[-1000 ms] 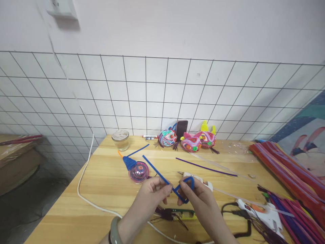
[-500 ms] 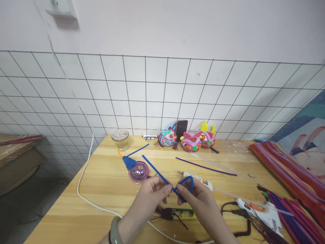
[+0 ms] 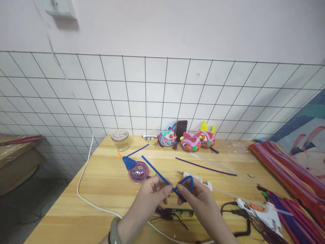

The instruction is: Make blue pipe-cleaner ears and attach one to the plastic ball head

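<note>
A blue pipe cleaner (image 3: 155, 169) is pinched between both hands above the wooden table (image 3: 101, 189). My left hand (image 3: 152, 193) grips its straight part, which runs up and to the left. My right hand (image 3: 196, 198) holds the other end, bent into a small loop (image 3: 186, 181). A green bracelet (image 3: 114, 230) is on my left wrist. Just beyond my left hand lie a pink round ornament (image 3: 138, 171) and a blue tassel (image 3: 128, 162).
A glass jar (image 3: 120, 139), three colourful decorated figures (image 3: 189, 140) and a phone (image 3: 181, 128) stand by the tiled wall. A purple pipe cleaner (image 3: 205, 166), a glue tube (image 3: 196, 178), a glue gun (image 3: 261, 211), a white cord (image 3: 83, 189) and bundles of pipe cleaners (image 3: 286, 173) lie around.
The loop at my right hand has tightened slightly and the hands have shifted a touch; otherwise nothing has moved.
</note>
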A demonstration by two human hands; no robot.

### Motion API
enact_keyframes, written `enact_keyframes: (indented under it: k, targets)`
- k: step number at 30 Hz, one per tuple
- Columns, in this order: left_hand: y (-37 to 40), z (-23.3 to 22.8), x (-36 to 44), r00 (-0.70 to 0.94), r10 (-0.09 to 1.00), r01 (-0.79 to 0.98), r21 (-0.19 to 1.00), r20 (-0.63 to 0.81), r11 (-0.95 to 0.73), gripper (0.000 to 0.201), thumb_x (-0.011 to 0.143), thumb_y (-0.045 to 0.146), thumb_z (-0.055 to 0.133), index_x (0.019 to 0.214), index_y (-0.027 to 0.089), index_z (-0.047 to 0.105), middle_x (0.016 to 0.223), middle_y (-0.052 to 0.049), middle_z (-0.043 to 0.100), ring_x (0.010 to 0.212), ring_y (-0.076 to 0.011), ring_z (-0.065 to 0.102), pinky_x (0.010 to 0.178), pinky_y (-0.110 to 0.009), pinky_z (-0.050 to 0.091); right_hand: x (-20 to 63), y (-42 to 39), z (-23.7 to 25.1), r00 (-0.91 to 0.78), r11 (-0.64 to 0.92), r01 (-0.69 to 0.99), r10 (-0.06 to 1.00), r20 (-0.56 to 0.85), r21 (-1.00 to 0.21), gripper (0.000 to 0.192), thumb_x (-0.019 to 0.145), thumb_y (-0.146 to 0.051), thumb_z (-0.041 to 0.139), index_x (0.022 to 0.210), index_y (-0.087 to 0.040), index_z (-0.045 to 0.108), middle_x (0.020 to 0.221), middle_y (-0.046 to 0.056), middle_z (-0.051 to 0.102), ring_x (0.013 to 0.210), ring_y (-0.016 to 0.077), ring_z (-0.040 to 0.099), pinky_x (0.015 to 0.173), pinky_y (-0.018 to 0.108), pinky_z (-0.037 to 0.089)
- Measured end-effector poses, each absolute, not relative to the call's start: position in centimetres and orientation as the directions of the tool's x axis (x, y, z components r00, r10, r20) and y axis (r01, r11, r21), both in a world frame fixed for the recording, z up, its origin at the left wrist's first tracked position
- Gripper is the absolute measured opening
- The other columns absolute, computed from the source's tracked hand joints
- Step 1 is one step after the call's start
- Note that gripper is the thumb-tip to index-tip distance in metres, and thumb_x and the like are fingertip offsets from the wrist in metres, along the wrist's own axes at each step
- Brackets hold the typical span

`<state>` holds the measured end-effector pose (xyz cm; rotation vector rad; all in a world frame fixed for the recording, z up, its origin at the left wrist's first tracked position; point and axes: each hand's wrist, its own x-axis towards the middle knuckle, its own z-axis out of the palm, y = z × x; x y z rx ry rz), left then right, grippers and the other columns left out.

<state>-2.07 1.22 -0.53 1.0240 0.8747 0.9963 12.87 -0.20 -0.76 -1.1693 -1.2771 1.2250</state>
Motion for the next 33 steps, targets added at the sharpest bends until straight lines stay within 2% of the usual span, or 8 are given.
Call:
enact_keyframes:
  k: [15, 33]
  targets:
    - [1.48, -1.07, -2.15, 0.361, 0.929, -0.274, 0.943, -0.082, 0.19, 0.028, 0.063, 0.035, 0.07, 0.08, 0.013, 0.064, 0.067, -0.004, 0.062, 0.056, -0.0113, 0.052, 0.049, -0.02, 0.041, 12.91, -0.17, -1.0, -0.064, 0.048, 0.02, 0.997, 0.046, -0.999, 0.024, 0.076, -0.038, 0.06, 0.065, -0.017, 0.054, 0.051, -0.003, 0.056, 0.048, 0.0094, 0.055, 0.049, 0.019, 0.043]
    - [1.46, -1.0, -2.14, 0.316, 0.944, -0.262, 0.947, -0.099, 0.187, 0.028, 0.061, 0.035, 0.072, 0.075, 0.012, 0.064, 0.061, -0.001, 0.06, 0.053, -0.0095, 0.051, 0.049, -0.02, 0.042, 12.86, -0.14, -1.06, -0.042, 0.044, 0.083, 0.998, 0.04, -0.996, 0.026, 0.075, -0.04, 0.06, 0.065, -0.017, 0.054, 0.05, -0.003, 0.055, 0.047, 0.0105, 0.055, 0.049, 0.02, 0.042]
